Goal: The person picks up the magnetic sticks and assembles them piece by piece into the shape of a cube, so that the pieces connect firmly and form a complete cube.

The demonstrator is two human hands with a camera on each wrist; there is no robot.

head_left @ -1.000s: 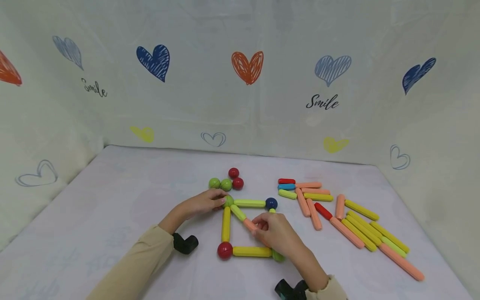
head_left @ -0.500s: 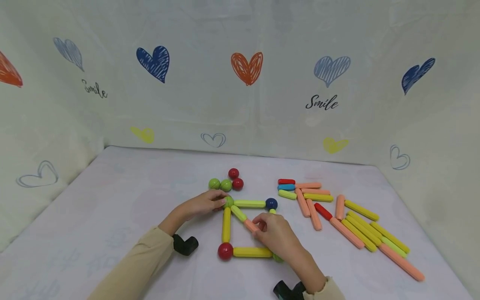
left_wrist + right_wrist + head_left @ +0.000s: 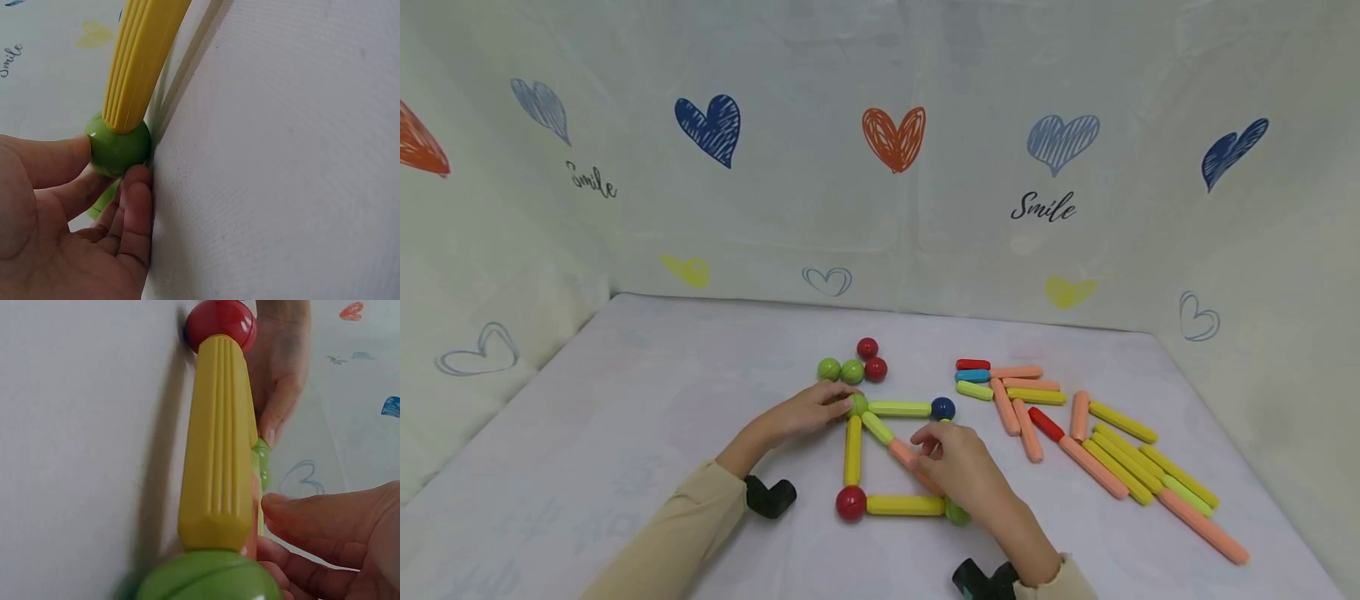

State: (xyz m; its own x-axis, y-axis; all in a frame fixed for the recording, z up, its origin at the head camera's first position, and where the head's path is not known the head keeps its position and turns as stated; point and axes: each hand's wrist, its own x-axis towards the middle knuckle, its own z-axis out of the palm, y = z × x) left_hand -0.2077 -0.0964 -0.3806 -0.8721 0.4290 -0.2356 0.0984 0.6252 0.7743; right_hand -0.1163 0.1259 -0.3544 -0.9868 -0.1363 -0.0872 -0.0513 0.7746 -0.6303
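Note:
Ball-and-rod magnetic pieces form a square on the table in the head view. At its upper left corner my left hand pinches a green ball, thumb on one side, fingers on the other. A yellow rod joins that ball to a red ball. A short lime rod and a salmon rod run diagonally towards the lower right green ball. Beside the salmon rod is my right hand, fingers loosely bent and a gap between thumb and fingers; any light contact is unclear.
A dark blue ball marks the upper right corner. Loose green balls and red balls lie behind the square. To the right lie several loose rods. A printed cloth hangs behind the table.
My right hand has eased off the salmon rod and shifted slightly right, so more of the rod shows. The left hand stays on the green ball.

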